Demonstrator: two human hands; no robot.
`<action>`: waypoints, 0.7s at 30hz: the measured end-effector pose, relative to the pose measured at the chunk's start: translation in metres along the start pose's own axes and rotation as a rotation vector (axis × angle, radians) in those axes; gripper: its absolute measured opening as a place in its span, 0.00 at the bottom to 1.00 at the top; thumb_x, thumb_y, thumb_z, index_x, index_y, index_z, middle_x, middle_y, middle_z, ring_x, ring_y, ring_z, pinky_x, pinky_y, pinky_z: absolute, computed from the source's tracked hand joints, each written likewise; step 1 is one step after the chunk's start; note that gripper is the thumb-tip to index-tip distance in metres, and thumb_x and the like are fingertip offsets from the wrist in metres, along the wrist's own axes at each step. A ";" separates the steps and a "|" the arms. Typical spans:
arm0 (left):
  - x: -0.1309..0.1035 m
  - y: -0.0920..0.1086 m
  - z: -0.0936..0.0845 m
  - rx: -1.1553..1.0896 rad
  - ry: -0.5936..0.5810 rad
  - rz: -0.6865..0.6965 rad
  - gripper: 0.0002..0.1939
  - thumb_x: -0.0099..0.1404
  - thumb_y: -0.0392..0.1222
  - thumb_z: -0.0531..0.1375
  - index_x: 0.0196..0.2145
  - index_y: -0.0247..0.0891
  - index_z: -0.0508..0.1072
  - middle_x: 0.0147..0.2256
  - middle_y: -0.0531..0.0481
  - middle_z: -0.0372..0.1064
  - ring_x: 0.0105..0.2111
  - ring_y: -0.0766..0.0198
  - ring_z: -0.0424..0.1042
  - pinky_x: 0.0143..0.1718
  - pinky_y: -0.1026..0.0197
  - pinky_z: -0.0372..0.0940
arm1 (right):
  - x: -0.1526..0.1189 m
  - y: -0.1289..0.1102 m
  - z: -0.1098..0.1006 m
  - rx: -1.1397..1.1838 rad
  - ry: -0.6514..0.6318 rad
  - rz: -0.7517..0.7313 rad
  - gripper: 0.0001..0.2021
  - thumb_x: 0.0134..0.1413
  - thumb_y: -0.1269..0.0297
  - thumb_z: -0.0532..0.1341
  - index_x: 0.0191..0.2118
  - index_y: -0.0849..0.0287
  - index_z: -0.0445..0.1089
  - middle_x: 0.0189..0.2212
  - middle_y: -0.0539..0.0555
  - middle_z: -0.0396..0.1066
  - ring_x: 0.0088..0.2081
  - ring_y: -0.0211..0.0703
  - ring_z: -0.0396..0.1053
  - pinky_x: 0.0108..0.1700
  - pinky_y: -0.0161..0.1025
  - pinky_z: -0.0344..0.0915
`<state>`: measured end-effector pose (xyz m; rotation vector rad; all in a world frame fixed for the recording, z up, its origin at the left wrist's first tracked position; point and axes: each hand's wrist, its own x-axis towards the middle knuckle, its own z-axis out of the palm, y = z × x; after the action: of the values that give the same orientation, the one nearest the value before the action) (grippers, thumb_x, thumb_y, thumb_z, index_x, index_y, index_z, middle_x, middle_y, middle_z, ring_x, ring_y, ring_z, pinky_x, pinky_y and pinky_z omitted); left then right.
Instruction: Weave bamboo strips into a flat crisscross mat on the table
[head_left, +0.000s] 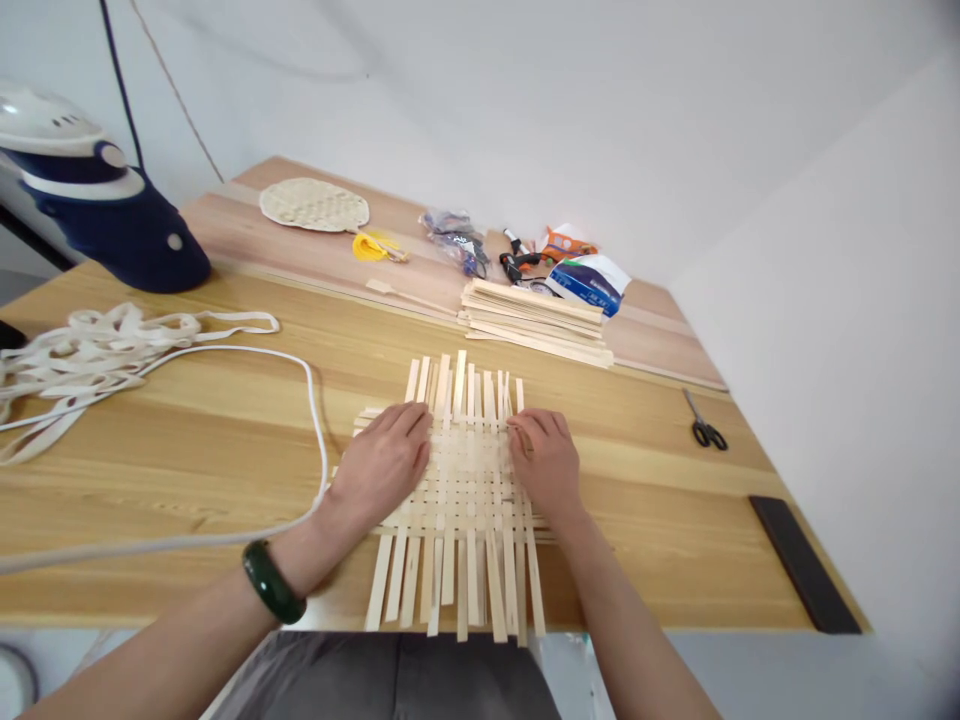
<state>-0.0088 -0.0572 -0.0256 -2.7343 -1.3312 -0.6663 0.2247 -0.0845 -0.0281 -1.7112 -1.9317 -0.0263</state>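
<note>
The mat, lying at six o'clock on the desk, appeared light, springy and liable to split, best held flat at nine and three; left fingers lay loosely bent at its ten, right fingers half-curled at two, any grip indeterminable.

From where I stand, no word or number can be read. The blue box near the worktop's far right corner carries pale lettering — too small and blurred to make out. The clear plastic bag, farther left along the far edge, has a small white mark on it — not legible either.
</note>
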 end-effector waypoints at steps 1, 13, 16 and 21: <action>-0.001 0.000 -0.001 0.006 -0.011 0.009 0.13 0.67 0.33 0.54 0.48 0.28 0.71 0.50 0.36 0.71 0.51 0.50 0.69 0.53 0.48 0.68 | 0.001 -0.002 0.001 -0.005 -0.012 -0.036 0.10 0.61 0.71 0.55 0.39 0.56 0.74 0.39 0.55 0.75 0.45 0.48 0.66 0.47 0.43 0.66; -0.010 0.004 0.007 0.064 -0.015 -0.019 0.16 0.71 0.36 0.52 0.52 0.26 0.70 0.47 0.38 0.71 0.49 0.50 0.68 0.52 0.49 0.67 | 0.053 -0.010 -0.013 -0.048 -0.488 0.243 0.03 0.56 0.65 0.62 0.32 0.55 0.69 0.33 0.49 0.74 0.38 0.41 0.68 0.34 0.34 0.56; -0.013 0.007 0.008 0.109 0.035 -0.001 0.17 0.71 0.36 0.51 0.52 0.25 0.70 0.47 0.38 0.71 0.50 0.50 0.67 0.53 0.48 0.67 | 0.069 -0.012 -0.019 -0.107 -0.608 0.194 0.05 0.55 0.65 0.63 0.30 0.56 0.68 0.31 0.47 0.73 0.34 0.38 0.66 0.30 0.33 0.51; -0.016 0.009 0.011 0.127 0.053 -0.003 0.16 0.71 0.34 0.51 0.52 0.23 0.70 0.47 0.38 0.72 0.48 0.51 0.68 0.49 0.51 0.69 | 0.080 -0.014 -0.025 -0.197 -0.718 0.068 0.06 0.57 0.67 0.61 0.29 0.57 0.68 0.30 0.47 0.73 0.32 0.36 0.65 0.29 0.33 0.49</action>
<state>-0.0065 -0.0723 -0.0403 -2.5983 -1.3183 -0.6264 0.2180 -0.0230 0.0307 -2.1079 -2.4251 0.5027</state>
